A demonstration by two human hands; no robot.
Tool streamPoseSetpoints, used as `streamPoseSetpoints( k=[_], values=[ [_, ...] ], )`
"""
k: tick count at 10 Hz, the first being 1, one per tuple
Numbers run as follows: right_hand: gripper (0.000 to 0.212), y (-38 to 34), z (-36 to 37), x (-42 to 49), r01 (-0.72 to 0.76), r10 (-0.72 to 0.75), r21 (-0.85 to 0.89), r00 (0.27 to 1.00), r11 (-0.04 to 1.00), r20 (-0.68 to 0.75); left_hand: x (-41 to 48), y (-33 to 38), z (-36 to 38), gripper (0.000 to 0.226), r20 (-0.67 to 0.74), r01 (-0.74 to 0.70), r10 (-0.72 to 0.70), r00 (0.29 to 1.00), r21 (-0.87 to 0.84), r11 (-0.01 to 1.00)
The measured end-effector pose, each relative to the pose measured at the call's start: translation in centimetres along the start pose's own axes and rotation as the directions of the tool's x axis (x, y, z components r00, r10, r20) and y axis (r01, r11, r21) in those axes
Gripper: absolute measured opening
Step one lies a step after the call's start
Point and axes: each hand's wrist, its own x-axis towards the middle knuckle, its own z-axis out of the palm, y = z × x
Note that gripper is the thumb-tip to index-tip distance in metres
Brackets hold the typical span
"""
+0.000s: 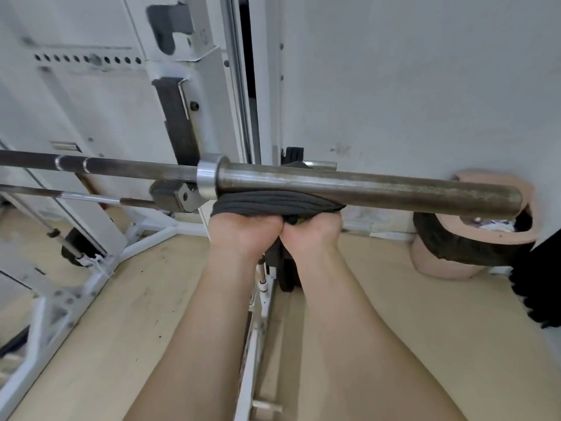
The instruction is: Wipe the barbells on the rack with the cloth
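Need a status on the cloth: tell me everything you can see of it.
The cloth is dark grey fabric, soft-looking, bunched into lengthwise folds. It lies along the underside of the barbell sleeve, starting just right of the shiny collar; the sleeve's top shows bare. The left hand and right hand grip it from below, side by side. Whether it reaches behind the sleeve is hidden.

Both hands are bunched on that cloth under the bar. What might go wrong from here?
The cloth touches only the underside of the barbell sleeve, so its top and far end may stay dirty. It sits right by the collar and rack hook, where it might snag. With left hand and right hand both gripping it, a hard tug might shift the bar.
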Motion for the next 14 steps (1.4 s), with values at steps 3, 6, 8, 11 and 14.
streamPoseSetpoints(
  k=[3, 6, 8, 11, 14],
  values=[
    [0.042, 2.4, 0.5, -0.2, -0.008, 0.010, -0.019, 0.997, 1.000, 0.070, -0.6, 1.3, -2.0, 0.042, 0.016, -0.040, 0.053, 0.998, -0.447, 0.893],
    [0.039, -4.5, -1.7, -1.5, 0.170, -0.169, -0.040, 0.985, 0.985, 0.030, -1.9, -1.7, 3.7, 0.043, 0.396, 0.314, 0.145, 0.907, -0.863, 0.396],
    [0.040, -4.9, -2.1, -2.4, 0.173, -0.173, -0.012, 0.984, 0.985, 0.036, -3.7, -1.3, 3.3, 0.042, 0.432, 0.350, 0.087, 0.897, -0.818, 0.456],
    [0.045, 3.9, 0.5, -1.3, -0.067, 0.071, -0.053, 0.993, 0.996, 0.093, -1.3, 1.9, -4.3, 0.045, 0.203, 0.101, 0.136, 0.970, -0.839, 0.535],
    [0.053, -2.7, -4.1, -5.0, 0.013, 0.008, -0.180, 0.994, 0.984, 0.112, -4.4, -4.3, 0.7, 0.048, 0.294, 0.032, 0.294, 0.909, -0.754, 0.656]
  ],
)
